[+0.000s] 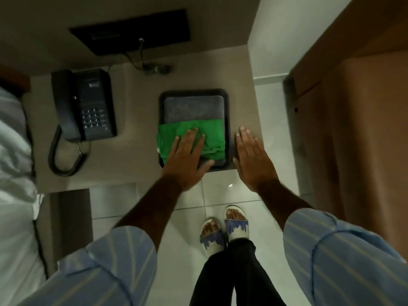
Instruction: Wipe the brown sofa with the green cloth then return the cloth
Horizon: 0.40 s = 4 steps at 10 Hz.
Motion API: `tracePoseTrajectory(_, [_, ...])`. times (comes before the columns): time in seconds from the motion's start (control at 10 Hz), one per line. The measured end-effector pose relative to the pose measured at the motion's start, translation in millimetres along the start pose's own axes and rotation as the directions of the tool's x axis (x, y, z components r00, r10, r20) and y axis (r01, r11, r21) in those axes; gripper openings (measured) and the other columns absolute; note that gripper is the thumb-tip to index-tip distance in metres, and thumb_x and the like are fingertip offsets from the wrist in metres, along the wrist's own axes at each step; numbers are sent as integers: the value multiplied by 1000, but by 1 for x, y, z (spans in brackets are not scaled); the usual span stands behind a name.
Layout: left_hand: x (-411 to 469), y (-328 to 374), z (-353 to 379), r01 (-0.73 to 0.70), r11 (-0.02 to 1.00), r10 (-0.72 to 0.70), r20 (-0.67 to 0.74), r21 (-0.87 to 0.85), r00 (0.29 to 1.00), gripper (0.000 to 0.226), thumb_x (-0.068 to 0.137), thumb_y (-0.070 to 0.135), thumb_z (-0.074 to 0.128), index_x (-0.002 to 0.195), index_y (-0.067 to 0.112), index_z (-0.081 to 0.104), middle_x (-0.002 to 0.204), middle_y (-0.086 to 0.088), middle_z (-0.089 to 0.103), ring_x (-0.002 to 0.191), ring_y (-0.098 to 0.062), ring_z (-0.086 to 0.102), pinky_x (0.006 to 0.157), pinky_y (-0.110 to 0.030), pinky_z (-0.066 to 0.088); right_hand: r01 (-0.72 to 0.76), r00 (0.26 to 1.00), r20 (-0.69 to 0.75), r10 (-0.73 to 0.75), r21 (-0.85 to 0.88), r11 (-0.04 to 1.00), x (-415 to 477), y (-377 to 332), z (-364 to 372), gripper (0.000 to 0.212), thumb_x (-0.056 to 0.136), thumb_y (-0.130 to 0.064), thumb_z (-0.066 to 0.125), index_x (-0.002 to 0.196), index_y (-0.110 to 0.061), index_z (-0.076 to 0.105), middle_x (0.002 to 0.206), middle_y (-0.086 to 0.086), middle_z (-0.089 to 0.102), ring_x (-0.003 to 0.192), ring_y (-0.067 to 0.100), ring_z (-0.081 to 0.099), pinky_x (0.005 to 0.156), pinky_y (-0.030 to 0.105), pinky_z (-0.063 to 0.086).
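Note:
The green cloth (212, 131) lies folded in a dark tray (227, 111) on a beige side table, on top of a grey cloth (194, 107). My left hand (187, 157) rests flat on the green cloth, fingers spread, not gripping it. My right hand (251, 157) lies flat and open on the table just right of the tray. A brown upholstered surface (364, 151) stands at the right, apparently the sofa.
A black desk phone (88, 107) with a coiled cord sits at the table's left. A dark wall panel (132, 32) with a cable is behind. A white-sheeted bed (15, 173) lies at the left. White floor tiles and my sandalled feet (223, 226) are below.

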<state>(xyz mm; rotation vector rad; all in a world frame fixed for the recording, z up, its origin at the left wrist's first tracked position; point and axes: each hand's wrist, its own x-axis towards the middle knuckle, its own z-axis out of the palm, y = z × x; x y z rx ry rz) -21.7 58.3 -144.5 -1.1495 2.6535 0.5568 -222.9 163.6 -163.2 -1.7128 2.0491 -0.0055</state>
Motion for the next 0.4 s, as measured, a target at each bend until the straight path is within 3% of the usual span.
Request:
tracePoseTrajectory(0.1, [-6, -5, 15, -16, 999, 16, -13, 45, 1000, 82, 91, 67, 26, 150, 15, 6, 160, -12, 3, 146, -25, -3, 118, -53, 5, 20, 1000, -11, -21, -81, 997, -3, 7, 13, 68, 106, -39, 28, 163, -3, 14, 173, 18, 11, 161, 33, 8, 131, 51, 15])
tracePoseTrajectory(0.2, [-6, -3, 10, -10, 998, 9, 25, 66, 1000, 83, 91, 68, 21, 150, 13, 6, 160, -13, 4, 146, -26, -3, 117, -55, 8, 26, 999, 34, -23, -99, 995, -3, 9, 12, 70, 106, -42, 25, 163, -3, 15, 173, 18, 12, 161, 33, 9, 131, 50, 14])
tracePoseTrajectory(0.3, [-3, 0, -11, 14, 1000, -15, 153, 7, 988, 83, 89, 70, 16, 150, 14, 6, 160, -12, 4, 146, -25, -1, 116, -55, 11, 36, 991, 131, -33, -23, 999, -2, 5, -13, 76, 102, -49, 20, 163, -5, 17, 174, 17, 13, 161, 32, 11, 131, 50, 18])
tracePoseTrajectory(0.4, [-5, 4, -65, 62, 998, -57, 141, -29, 988, 87, 85, 73, 16, 149, 14, 9, 160, -10, 7, 146, -24, 3, 116, -54, 12, 34, 999, 17, -37, 124, 992, 0, 0, -86, 77, 102, -54, 28, 163, -8, 19, 174, 14, 15, 161, 28, 11, 130, 52, 22])
